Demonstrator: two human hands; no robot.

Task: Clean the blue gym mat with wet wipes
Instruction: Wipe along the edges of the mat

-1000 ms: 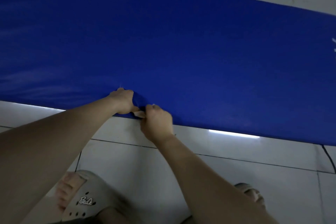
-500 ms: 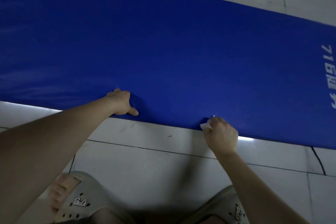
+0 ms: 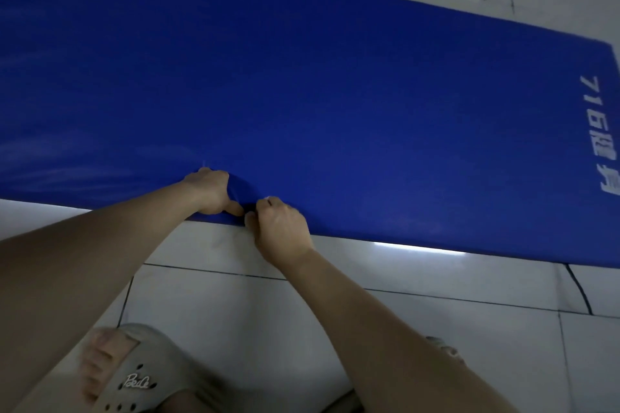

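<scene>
- Head view: the blue gym mat (image 3: 335, 94) lies flat on the tiled floor (image 3: 369, 282). It fills the frame from 9 o'clock over 12 to 3 o'clock, and its near edge runs across the middle.
- The left hand (image 3: 213, 193), just above centre, grips that near edge with fingers curled over the top and thumb at the rim. The grip bunches the edge into a small fold.
- The right hand (image 3: 283, 228) is clenched just beside it, at its 4 o'clock, against the same edge. A pale sliver at the top of the fist is probably the wet wipe (image 3: 268, 200), though most of it is hidden.
- Step in hand, as I judge it: wiping the mat's near border while the left hand steadies it.
- The next move calls for drawing the wipe along the edge toward 3 o'clock, where the white lettering (image 3: 600, 137) sits. The pressure should be even so the mat does not buckle.
- Containers: no wipe packet, tub or bin shows anywhere, so nothing can be said of their contents.
- A pale sandal (image 3: 134, 375) stands at 7 o'clock.
</scene>
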